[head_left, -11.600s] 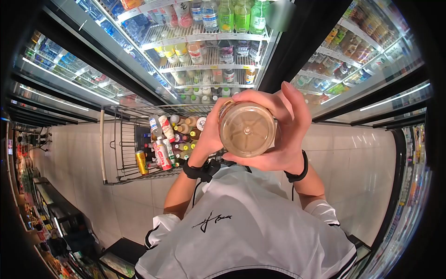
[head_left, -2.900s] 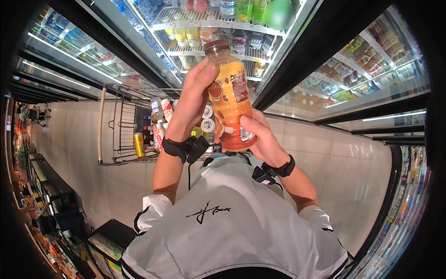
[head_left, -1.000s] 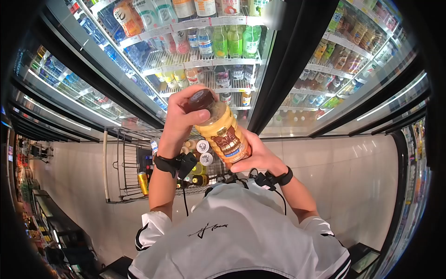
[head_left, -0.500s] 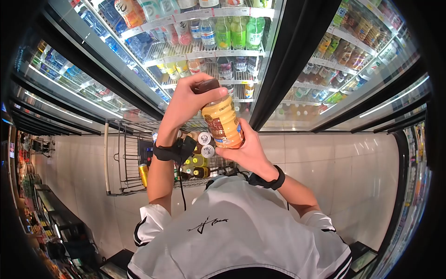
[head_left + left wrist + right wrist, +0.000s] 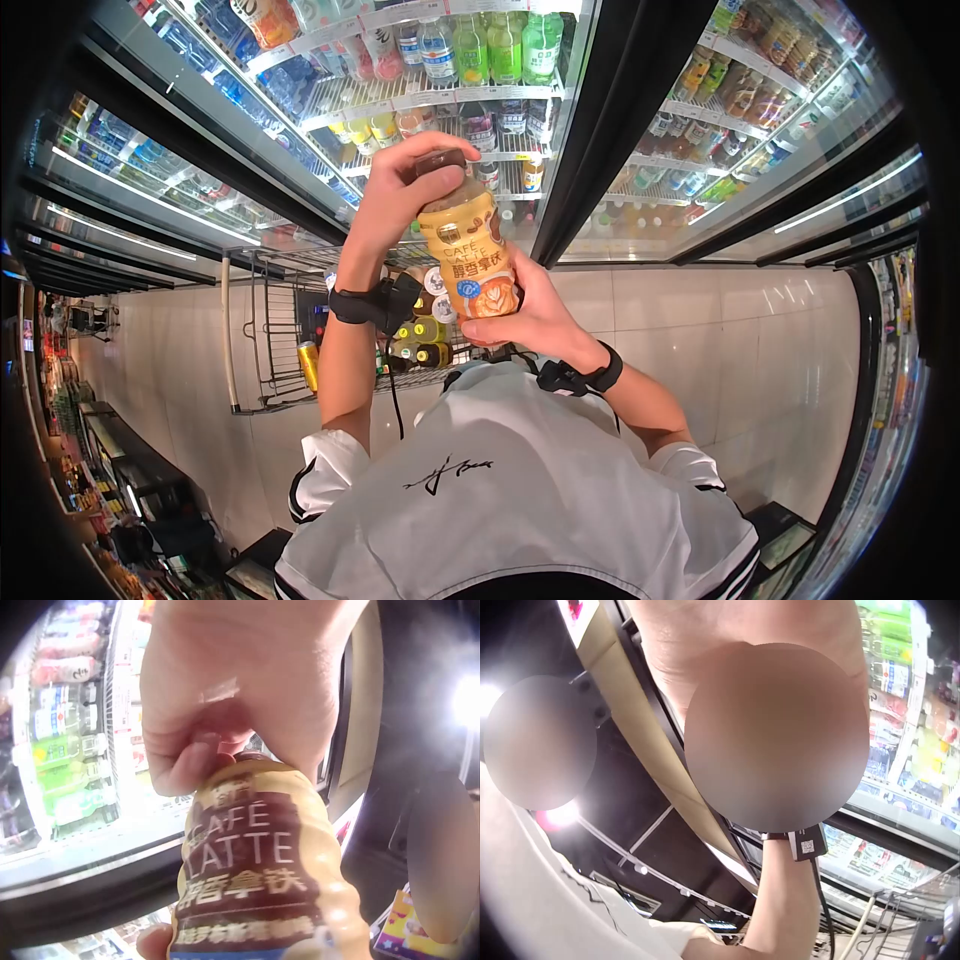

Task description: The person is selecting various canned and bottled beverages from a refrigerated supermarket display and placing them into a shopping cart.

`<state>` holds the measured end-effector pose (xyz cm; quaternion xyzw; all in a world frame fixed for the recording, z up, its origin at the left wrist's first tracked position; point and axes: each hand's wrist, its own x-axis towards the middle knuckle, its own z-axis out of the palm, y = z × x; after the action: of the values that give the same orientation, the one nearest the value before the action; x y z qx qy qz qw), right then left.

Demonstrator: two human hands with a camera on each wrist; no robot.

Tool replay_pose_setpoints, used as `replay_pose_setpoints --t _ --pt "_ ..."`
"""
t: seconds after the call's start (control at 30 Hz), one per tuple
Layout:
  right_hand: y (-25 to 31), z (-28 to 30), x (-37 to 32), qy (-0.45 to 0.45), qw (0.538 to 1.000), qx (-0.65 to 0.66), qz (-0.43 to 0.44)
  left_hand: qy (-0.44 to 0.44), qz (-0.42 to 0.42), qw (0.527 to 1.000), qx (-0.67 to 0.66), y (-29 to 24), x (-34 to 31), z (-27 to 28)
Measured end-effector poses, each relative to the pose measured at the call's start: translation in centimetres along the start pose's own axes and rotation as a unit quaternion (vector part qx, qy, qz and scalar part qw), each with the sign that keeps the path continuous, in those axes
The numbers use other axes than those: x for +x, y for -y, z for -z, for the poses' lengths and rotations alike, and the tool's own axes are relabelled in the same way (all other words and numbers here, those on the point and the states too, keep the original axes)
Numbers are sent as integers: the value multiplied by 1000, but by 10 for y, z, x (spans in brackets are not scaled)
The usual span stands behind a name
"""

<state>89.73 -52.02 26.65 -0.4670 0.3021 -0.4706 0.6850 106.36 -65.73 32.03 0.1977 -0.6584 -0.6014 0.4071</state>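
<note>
A café latte bottle (image 5: 466,245) with a yellow and brown label is held up in front of the chest, tilted slightly, its label toward the head camera. My left hand (image 5: 392,195) grips it at the top, fingers and thumb around the dark brown cap (image 5: 440,163). Lower down, my right hand (image 5: 535,312) holds the base, thumb across the front. The left wrist view shows the bottle's label (image 5: 244,855) close up below the curled left hand (image 5: 232,682). In the right wrist view a blurred disc hides the bottle beneath the right hand (image 5: 780,626).
A wire shopping cart (image 5: 262,330) stands at the left, holding several bottles (image 5: 425,330) and a gold can (image 5: 308,366). Ahead, drink fridge shelves (image 5: 430,95) carry rows of bottles. Black fridge door frames (image 5: 625,120) flank them, over a tiled floor (image 5: 700,360).
The bottle's base faced the camera first, then its back label. Within the last second it has turned front label forward and stands straighter. The left hand has shifted from its neck to the cap.
</note>
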Motion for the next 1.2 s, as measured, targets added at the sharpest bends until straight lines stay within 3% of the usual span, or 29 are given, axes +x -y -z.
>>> replay_pose_setpoints --t 0.07,0.2,0.3,0.37,0.43,0.5,0.57,0.63,0.7,0.77,0.9,0.97,1.07,1.1,1.17,1.2 --pt "-9 -2 -2 -72 995 -67 24 -23 37 997 66 -1 0 -4" --pt "-16 2 -2 -80 994 -69 4 -38 70 992 95 4 -3 1" --pt "-12 15 3 -40 986 -139 82 -34 62 995 72 0 -8 0" --pt "8 40 12 -170 967 -112 154 -51 65 995 49 -2 -9 0" --pt "36 87 28 -387 827 -304 273 -47 71 995 46 5 -12 8" --pt "69 128 47 -521 667 -399 351 -52 59 997 7 6 -15 8" --pt "98 138 59 -555 615 -455 328 -69 55 996 19 6 -20 6" --pt "105 163 78 -560 505 -544 369 -61 44 996 38 9 -23 7" --pt "118 170 81 -580 551 -530 282 -59 43 993 88 4 -27 2" --pt "130 176 77 -560 575 -530 275 -32 11 993 115 3 -28 -4" --pt "143 178 66 -533 617 -524 245 8 42 983 178 -20 -20 -25" --pt "147 165 50 -525 613 -535 251 20 40 977 211 -37 -6 -33" --pt "134 141 8 -523 675 -442 274 57 -74 918 384 -57 21 -38" --pt "124 142 -11 -519 688 -422 283 60 -71 921 379 -63 33 -44" --pt "118 124 -58 -513 711 -375 303 75 -200 885 414 -74 60 -65" --pt "112 122 -84 -504 721 -360 311 77 -191 882 424 -83 72 -79"
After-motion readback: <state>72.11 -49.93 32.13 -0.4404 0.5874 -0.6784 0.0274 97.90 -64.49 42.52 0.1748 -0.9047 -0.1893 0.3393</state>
